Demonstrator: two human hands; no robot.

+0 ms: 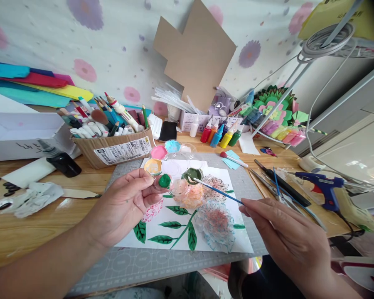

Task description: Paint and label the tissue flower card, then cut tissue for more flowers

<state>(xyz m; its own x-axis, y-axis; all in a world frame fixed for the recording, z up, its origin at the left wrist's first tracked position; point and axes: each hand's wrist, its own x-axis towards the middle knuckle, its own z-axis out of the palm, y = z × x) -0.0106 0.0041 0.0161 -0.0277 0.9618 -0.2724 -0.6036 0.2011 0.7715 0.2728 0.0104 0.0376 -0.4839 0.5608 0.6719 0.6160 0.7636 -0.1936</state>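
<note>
My left hand [127, 199] is closed, pinching the near-left edge of a clear plastic paint palette [177, 189] with round wells. The palette is held above a painted sheet of paper [156, 226] and holds pink, blue, yellow, green and dark green paint. Between the fingers of my right hand [286, 236] is a thin blue paintbrush [221, 193], its tip in the well of dark green paint [192, 175]. On the paper are green leaves [171, 225] with dark veins and a pale blue and pink flower [216, 224]. The palette partly hides other flowers.
A grey cutting mat [112, 265] lies under the paper. Behind stand several paint bottles [226, 138] and a cardboard box of pens [115, 145]. A blue glue gun [321, 187], scissors and a black-handled tool lie right. A black bottle [60, 160] and crumpled tissue [39, 197] lie left.
</note>
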